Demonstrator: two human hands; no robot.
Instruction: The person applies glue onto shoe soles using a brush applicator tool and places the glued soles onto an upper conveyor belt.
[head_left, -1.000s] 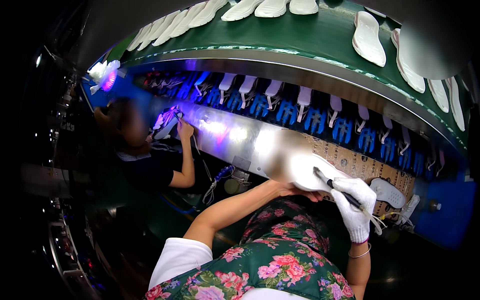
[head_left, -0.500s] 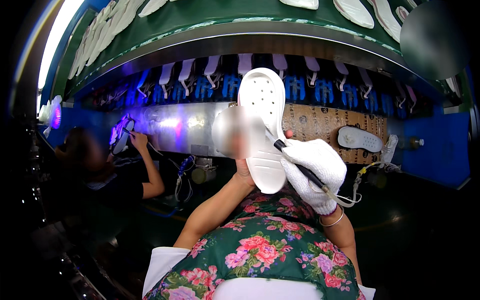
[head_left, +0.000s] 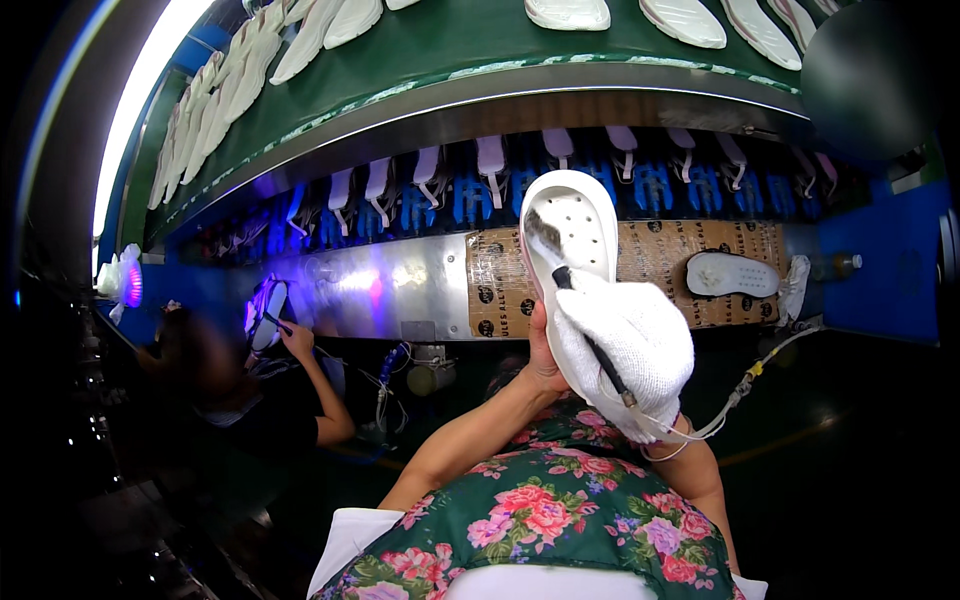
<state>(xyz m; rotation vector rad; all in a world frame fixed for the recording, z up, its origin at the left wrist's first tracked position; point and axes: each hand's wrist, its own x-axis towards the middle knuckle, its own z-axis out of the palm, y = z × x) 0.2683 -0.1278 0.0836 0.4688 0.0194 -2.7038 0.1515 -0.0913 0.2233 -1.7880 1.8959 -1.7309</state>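
My bare left hand (head_left: 543, 352) grips a white shoe sole (head_left: 592, 222) by its left edge, fingers partly hidden behind it. The sole stands lengthwise before me, its holed end pointing away. In a white knitted glove, my right hand (head_left: 640, 340) is closed round the dark handle of a brush (head_left: 606, 368), with a clear tube at its rear end. Its dark bristles touch the sole's inner surface near the upper left rim. The glove covers much of the sole's lower half.
Cardboard (head_left: 650, 240) covers part of a metal ledge (head_left: 430, 260); another white sole (head_left: 732, 274) lies there. Behind run pale straps (head_left: 490, 155) on blue holders. White soles (head_left: 568, 12) rest on a green belt (head_left: 440, 35). At left, a co-worker's hand (head_left: 298, 342) works beside a purple lamp (head_left: 130, 278).
The sole and both hands have shifted right and a little toward me. The brush's bristles have moved up the sole, from around its middle to the holed end.
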